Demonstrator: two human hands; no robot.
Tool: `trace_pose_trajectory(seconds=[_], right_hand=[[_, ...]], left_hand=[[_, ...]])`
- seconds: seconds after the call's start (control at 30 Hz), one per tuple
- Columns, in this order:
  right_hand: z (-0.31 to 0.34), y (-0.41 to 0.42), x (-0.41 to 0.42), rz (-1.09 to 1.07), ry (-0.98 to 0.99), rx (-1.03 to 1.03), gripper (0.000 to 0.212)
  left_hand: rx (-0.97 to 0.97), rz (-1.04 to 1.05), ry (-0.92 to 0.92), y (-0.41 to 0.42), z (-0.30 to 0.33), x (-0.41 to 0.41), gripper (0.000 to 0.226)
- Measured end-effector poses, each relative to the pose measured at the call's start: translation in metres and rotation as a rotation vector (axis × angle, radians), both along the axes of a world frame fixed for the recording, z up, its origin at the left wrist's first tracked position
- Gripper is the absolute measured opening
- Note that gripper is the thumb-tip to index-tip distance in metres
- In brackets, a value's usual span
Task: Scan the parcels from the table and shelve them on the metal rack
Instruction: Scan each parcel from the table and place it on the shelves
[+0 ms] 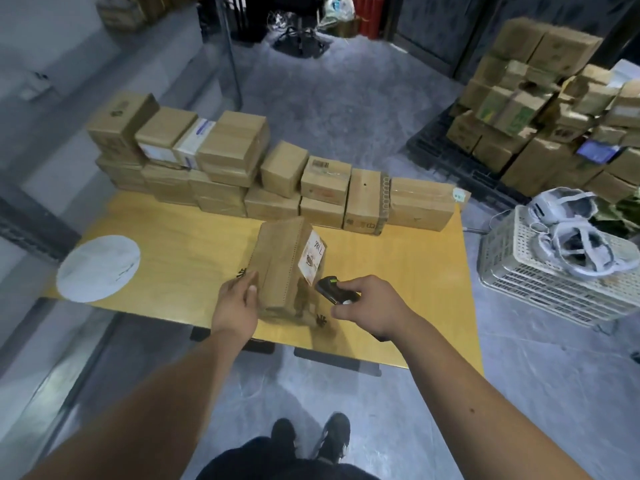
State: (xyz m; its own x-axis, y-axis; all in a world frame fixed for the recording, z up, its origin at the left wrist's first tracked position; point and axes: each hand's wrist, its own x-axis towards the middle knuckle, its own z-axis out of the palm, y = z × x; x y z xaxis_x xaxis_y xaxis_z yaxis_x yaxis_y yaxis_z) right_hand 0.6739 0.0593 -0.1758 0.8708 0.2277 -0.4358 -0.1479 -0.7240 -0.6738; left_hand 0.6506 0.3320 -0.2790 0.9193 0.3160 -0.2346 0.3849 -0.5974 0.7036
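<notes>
Room: grey concrete floor [346, 109], warehouse-like; edges of the view blurred.
Counter: yellow-orange wooden counter [180, 251], person standing at its near edge, two dark shoes [311, 438] visible below.
Parcel count, counter: roughly fourteen cardboard boxes in a row of boxes [249, 171] along the far edge, stacked two high at the left and dropping to one high at the right; exact count uncertain where boxes hide one another.
Parcel in work: one tall cardboard parcel [282, 268] stands upright near the front middle of the counter, apart from the row; white label [312, 258] with handwritten marks on its right face.
Left hand: left hand [239, 303] grips the parcel's left near edge, thumb on the front face, fingers curled around the side.
Right hand: right hand [369, 304] is closed around one black handheld scanner [330, 289]; scanner head points at the label and sits just beside the parcel's lower right corner.
White disc: one round white sheet [98, 268] lies flat at the counter's left end.
Crate: one pale slatted plastic crate [554, 285] on the floor right of the counter; two white headset-like devices [568, 233] rest on top of it.
Background stock: large stack of cartons [540, 109] on a dark pallet at the far right, well apart from the counter; too many and too blurred to count.
Far end: red cylinders [370, 12] and dark clutter, indistinct.
</notes>
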Motion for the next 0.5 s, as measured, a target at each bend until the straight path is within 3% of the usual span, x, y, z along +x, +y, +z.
trace_pose_trajectory(seconds=[0.17, 0.3, 0.5], right_hand=[[-0.005, 0.029, 0.012, 0.046, 0.005, 0.036, 0.058], [-0.012, 0.052, 0.016, 0.063, 0.017, -0.021, 0.066], [-0.011, 0.084, 0.019, -0.040, 0.021, -0.034, 0.066]], left_hand=[[0.137, 0.071, 0.005, 0.036, 0.001, 0.008, 0.033], [-0.031, 0.126, -0.020, 0.053, 0.001, 0.017, 0.033], [0.080, -0.109, 0.050, 0.091, -0.001, 0.030, 0.080]])
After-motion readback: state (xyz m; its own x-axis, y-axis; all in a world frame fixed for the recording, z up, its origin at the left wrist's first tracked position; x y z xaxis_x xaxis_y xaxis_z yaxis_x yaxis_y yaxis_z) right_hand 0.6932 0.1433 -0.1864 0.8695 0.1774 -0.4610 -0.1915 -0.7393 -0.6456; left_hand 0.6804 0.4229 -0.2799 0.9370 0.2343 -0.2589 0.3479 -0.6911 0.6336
